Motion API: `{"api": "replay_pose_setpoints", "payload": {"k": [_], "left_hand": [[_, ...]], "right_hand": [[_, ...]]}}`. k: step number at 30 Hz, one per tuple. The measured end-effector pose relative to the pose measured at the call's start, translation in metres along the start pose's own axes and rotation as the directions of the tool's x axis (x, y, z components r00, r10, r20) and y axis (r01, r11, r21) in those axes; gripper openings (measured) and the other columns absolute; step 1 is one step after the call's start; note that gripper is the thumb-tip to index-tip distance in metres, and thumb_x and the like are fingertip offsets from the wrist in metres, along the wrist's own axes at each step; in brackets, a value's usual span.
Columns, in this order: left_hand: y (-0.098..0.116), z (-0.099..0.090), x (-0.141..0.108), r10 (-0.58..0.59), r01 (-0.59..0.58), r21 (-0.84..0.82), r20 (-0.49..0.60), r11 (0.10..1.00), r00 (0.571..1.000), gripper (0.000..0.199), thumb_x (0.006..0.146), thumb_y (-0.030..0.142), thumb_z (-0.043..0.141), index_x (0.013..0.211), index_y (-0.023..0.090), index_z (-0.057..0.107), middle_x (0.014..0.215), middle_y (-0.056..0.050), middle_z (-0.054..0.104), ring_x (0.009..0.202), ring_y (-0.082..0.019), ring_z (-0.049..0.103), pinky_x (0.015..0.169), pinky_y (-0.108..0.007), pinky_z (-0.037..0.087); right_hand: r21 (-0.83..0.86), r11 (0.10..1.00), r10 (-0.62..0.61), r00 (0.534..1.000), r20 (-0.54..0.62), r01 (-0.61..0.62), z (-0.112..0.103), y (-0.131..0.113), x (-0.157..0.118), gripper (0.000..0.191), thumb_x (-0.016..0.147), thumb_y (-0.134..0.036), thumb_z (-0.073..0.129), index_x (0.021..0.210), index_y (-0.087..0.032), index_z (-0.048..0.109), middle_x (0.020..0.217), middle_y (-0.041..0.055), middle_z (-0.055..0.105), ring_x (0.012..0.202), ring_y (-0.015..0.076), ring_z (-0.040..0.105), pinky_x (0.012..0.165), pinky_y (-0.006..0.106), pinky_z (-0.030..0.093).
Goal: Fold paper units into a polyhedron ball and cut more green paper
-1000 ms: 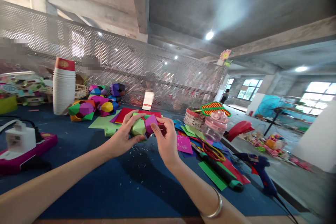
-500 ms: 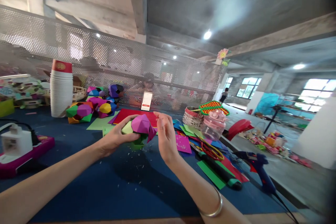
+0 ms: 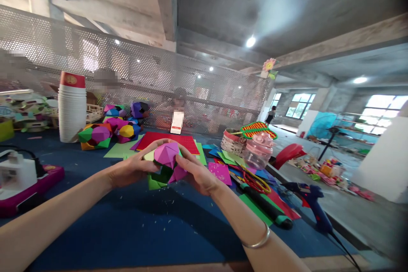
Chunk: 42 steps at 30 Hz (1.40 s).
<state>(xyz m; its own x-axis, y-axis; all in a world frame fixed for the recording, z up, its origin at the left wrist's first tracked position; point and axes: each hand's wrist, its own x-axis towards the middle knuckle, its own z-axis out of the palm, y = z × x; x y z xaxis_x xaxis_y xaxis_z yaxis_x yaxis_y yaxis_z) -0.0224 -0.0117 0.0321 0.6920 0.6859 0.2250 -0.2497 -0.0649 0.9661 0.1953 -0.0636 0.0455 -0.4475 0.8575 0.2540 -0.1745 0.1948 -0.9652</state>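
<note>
A folded paper ball with pink-purple and green faces is held above the blue table. On its lower front is an opening with dark green inside. My left hand wraps round its left side, thumb on the pale green part. My right hand grips the right side, thumb and fingers against the pink-purple faces. A silver bangle circles my right wrist. Small scraps lie on the table below. Behind the ball are red paper sheets.
Finished-looking paper balls and a stack of paper cups stand at the left, beyond a power strip. Rightward lie scissors, a black cylinder, a glue gun and a pink bottle. A phone stands behind.
My right hand has come in from apart and now grips the ball's right side. The ball has turned in my left hand, showing its opening to the front.
</note>
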Motion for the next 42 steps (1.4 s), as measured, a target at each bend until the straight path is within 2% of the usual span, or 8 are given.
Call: {"api": "replay_pose_setpoints", "payload": {"k": [7, 13, 18, 22, 26, 31, 35, 42], "left_hand": [[-0.001, -0.006, 0.0, -0.006, 0.01, 0.084, -0.043, 0.996, 0.999, 0.084, 0.07, 0.03, 0.074, 0.147, 0.036, 0.04, 0.137, -0.007, 0.066, 0.12, -0.033, 0.066, 0.101, -0.049, 0.052], [0.004, -0.012, 0.003, 0.175, -0.132, 0.326, -0.106, 0.936, 0.979, 0.075, 0.08, 0.037, 0.073, 0.148, 0.042, 0.04, 0.166, -0.004, 0.035, 0.148, -0.034, 0.04, 0.11, -0.048, 0.049], [-0.002, 0.004, 0.007, 0.405, -0.243, 0.672, -0.093, 0.7, 0.909, 0.047, 0.096, 0.048, 0.06, 0.141, 0.038, 0.05, 0.161, -0.008, 0.033, 0.154, -0.036, 0.024, 0.11, -0.052, 0.049], [-0.01, 0.013, 0.009, 0.437, -0.271, 0.726, -0.045, 0.632, 0.898, 0.04, 0.101, 0.046, 0.053, 0.139, 0.036, 0.051, 0.157, -0.01, 0.029, 0.149, -0.036, 0.031, 0.097, -0.044, 0.059], [-0.009, 0.014, 0.008, 0.492, -0.297, 0.752, -0.041, 0.588, 0.87, 0.034, 0.103, 0.044, 0.051, 0.135, 0.034, 0.053, 0.148, -0.011, 0.039, 0.147, -0.035, 0.033, 0.086, -0.037, 0.063], [-0.006, 0.019, 0.008, 0.519, -0.311, 0.779, -0.021, 0.544, 0.855, 0.032, 0.104, 0.042, 0.048, 0.135, 0.032, 0.052, 0.143, -0.011, 0.046, 0.142, -0.031, 0.039, 0.096, -0.041, 0.058], [-0.008, 0.024, 0.007, 0.544, -0.342, 0.794, 0.017, 0.503, 0.839, 0.032, 0.104, 0.038, 0.048, 0.136, 0.034, 0.052, 0.144, -0.009, 0.047, 0.143, -0.029, 0.038, 0.116, -0.05, 0.042], [-0.011, 0.026, 0.008, 0.552, -0.334, 0.789, -0.008, 0.516, 0.834, 0.027, 0.104, 0.035, 0.047, 0.129, 0.032, 0.057, 0.141, -0.008, 0.049, 0.141, -0.028, 0.041, 0.116, -0.049, 0.04]], "right_hand": [[-0.081, 0.994, -0.077, 0.997, -0.002, 0.076, 0.0, 0.007, 0.002, 0.054, 0.081, -0.055, 0.079, 0.126, -0.033, 0.059, 0.12, 0.001, 0.067, 0.103, 0.0192, 0.065, 0.092, 0.035, 0.055], [-0.291, 0.944, -0.202, 0.97, -0.135, 0.156, -0.007, 0.016, 0.01, 0.055, 0.084, -0.055, 0.075, 0.126, -0.03, 0.052, 0.108, 0.0014, 0.065, 0.095, 0.02, 0.065, 0.093, 0.04, 0.055], [-0.575, 0.779, -0.394, 0.909, -0.138, 0.25, -0.009, 0.022, 0.013, 0.05, 0.087, -0.046, 0.074, 0.128, -0.027, 0.052, 0.128, 0.0087, 0.061, 0.119, 0.027, 0.059, 0.105, 0.047, 0.049], [-0.576, 0.761, -0.436, 0.893, -0.114, 0.298, -0.006, 0.026, 0.014, 0.047, 0.09, -0.045, 0.072, 0.129, -0.029, 0.051, 0.133, 0.0078, 0.059, 0.125, 0.0268, 0.056, 0.107, 0.048, 0.048], [-0.557, 0.772, -0.434, 0.894, -0.109, 0.307, -0.003, 0.025, 0.012, 0.045, 0.091, -0.051, 0.068, 0.128, -0.031, 0.052, 0.135, 0.0068, 0.059, 0.126, 0.0274, 0.054, 0.107, 0.047, 0.048], [-0.478, 0.855, -0.326, 0.924, -0.2, 0.199, 0.002, 0.019, 0.008, 0.039, 0.1, -0.061, 0.047, 0.125, -0.031, 0.056, 0.141, 0.006, 0.056, 0.134, 0.0257, 0.049, 0.112, 0.045, 0.043], [-0.472, 0.857, -0.332, 0.922, -0.199, 0.207, 0.005, 0.017, 0.006, 0.041, 0.1, -0.061, 0.046, 0.125, -0.032, 0.059, 0.139, 0.0048, 0.057, 0.135, 0.023, 0.049, 0.117, 0.041, 0.036], [-0.431, 0.879, -0.343, 0.899, -0.273, 0.205, 0.004, 0.024, 0.009, 0.035, 0.101, -0.056, 0.047, 0.115, -0.027, 0.061, 0.119, 0.005, 0.064, 0.115, 0.022, 0.057, 0.106, 0.038, 0.043]]}}
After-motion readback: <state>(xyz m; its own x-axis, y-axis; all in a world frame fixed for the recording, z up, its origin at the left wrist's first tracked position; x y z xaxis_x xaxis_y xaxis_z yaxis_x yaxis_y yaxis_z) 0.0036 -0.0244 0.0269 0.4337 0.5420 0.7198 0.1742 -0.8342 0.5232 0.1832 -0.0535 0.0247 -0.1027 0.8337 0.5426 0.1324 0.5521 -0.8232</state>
